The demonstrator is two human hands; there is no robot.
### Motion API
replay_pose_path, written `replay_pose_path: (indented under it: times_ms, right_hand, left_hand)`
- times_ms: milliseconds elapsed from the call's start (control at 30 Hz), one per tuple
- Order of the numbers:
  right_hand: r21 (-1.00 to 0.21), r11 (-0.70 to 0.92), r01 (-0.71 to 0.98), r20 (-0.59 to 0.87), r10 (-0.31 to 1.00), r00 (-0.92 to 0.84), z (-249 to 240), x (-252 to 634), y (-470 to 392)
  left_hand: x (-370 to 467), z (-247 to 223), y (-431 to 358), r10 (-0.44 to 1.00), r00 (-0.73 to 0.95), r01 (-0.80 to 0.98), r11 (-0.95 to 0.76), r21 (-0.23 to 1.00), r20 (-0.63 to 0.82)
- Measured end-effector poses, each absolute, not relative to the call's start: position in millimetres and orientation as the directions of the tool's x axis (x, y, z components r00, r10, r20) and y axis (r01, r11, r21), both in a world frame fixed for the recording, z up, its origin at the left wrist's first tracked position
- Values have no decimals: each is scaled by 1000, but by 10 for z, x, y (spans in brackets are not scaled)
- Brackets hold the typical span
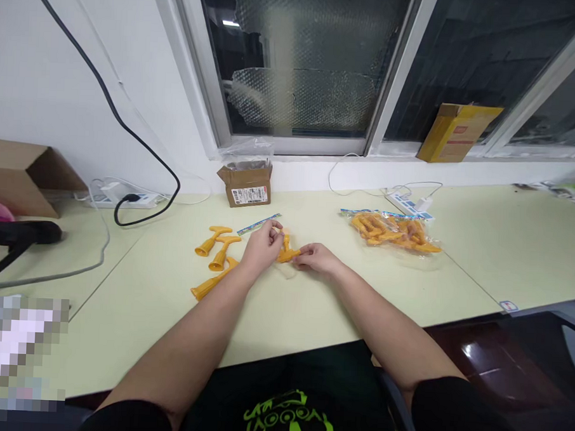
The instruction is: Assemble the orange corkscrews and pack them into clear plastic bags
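Observation:
My left hand (263, 245) is closed, fingertips pinched at the edge of a clear plastic bag (285, 272) on the table. An orange T-shaped plastic handle (286, 255) lies at this bag between my hands; whether it is fully inside I cannot tell. From the right, my right hand (318, 258) pinches the end of its crossbar. A blue printed strip (259, 224) shows just beyond my left hand. To the left lie loose orange handles with flared ends: one (212, 240) at the back, another (225, 253) nearer, and a third (213, 282) partly behind my left forearm.
A clear bag of several orange handles (391, 231) lies to the right. Against the wall stand a small open carton (248, 187) and power strips (407, 203). A black cable (150, 147) hangs at left, near a larger cardboard box (20, 175). A yellow carton (457, 134) leans on the window.

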State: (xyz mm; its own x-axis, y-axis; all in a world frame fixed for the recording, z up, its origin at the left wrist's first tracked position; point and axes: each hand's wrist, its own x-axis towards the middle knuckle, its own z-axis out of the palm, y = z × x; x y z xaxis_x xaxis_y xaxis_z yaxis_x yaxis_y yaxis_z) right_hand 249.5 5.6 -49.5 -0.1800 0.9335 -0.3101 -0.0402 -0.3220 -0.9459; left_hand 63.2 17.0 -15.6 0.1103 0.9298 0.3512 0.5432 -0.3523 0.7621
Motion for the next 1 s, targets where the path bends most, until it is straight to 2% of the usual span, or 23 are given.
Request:
replay_pose_path:
  times_ms: [133, 233, 300, 400, 500, 600, 700, 867, 1000]
  right_hand:
    - [-882, -465, -71, -438, 866, -241, -384, 2475, -15]
    - [-806, -552, -213, -486, 822, -296, -259, 2478, -41]
    - [-713, -598, -365, -493, 798, -345, -187, 2480, -48]
    - [-550, -557, -623, -466, 823, -324, -136, 2422, -79]
    - [-471, -432, -769, -475, 859, -191, -158, 2268, -160]
    - [-473, -404, -783, -481, 863, -155, -203, 2099, -267]
    - [-487, -444, -752, -513, 842, -165, -215, 2018, -363]
    - [-361, -571, -737, -605, 745, -282, -174, 2055, -475]
    - [-324, -650, -687, -618, 695, -366, -180, 2064, -503]
  left_hand:
    - [639, -25, 147, 932, 91, 536, -342, 772, 350]
    - [599, 146, 149, 939, 118, 576, -329, 748, 322]
    - [565, 275, 155, 942, 163, 595, -331, 733, 293]
    - [544, 450, 163, 931, 254, 623, -365, 692, 261]
    - [575, 586, 171, 913, 327, 654, -405, 639, 243]
    - [638, 695, 179, 907, 350, 679, -418, 604, 234]
    - [704, 796, 192, 917, 333, 713, -398, 577, 220]
    - [796, 921, 206, 922, 334, 775, -387, 499, 196]
    - [852, 932, 152, 892, 448, 764, -421, 490, 69]
